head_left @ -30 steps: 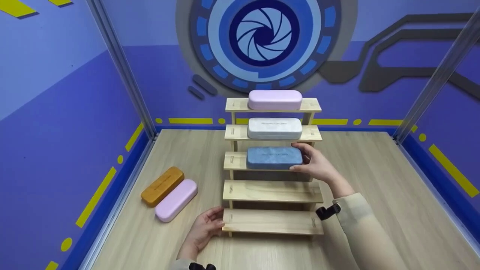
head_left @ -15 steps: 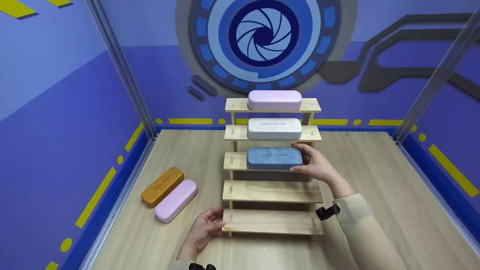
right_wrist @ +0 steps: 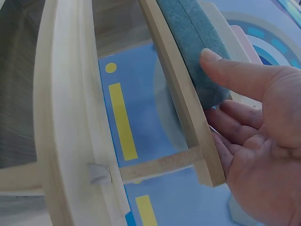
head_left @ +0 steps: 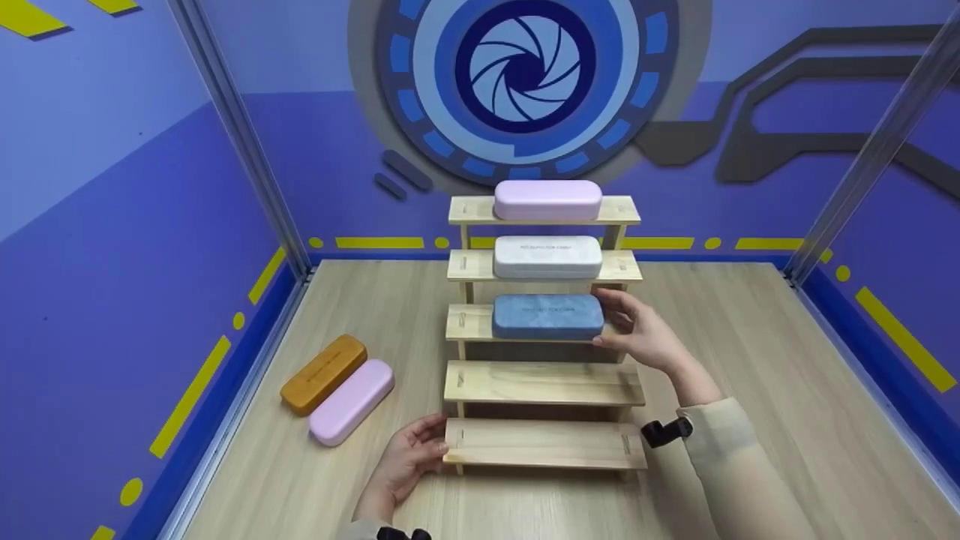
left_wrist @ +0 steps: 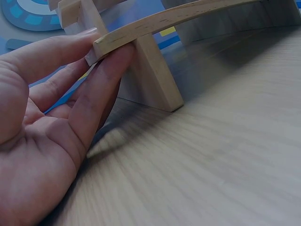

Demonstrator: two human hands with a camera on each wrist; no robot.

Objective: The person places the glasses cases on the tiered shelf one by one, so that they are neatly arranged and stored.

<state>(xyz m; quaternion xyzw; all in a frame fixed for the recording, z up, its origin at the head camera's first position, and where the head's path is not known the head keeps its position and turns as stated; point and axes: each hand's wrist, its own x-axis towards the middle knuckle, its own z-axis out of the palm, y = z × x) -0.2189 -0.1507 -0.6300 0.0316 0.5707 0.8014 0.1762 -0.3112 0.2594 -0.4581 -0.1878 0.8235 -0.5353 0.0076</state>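
A blue glasses case [head_left: 547,316] sits on the middle step of a five-step-like wooden display stand [head_left: 545,444]. My right hand [head_left: 643,330] is at the case's right end, thumb and fingers spread loosely around that end; in the right wrist view the thumb [right_wrist: 225,66] overlaps the case's front. With my left hand [head_left: 409,459] I pinch the left end of the lowest step, thumb above and fingers [left_wrist: 106,73] beneath the board. A white glasses case [head_left: 547,257] and a pink glasses case [head_left: 547,200] rest on the two steps above the blue one.
On the tabletop [head_left: 247,487] left of the stand, a brown glasses case [head_left: 324,374] and another pink glasses case [head_left: 352,403] lie side by side at a slant. Blue panel walls with metal corner posts [head_left: 244,142] enclose the table.
My right hand has loosened and drawn slightly right from the blue case, which stays on its step. The left hand keeps its place at the lowest step.
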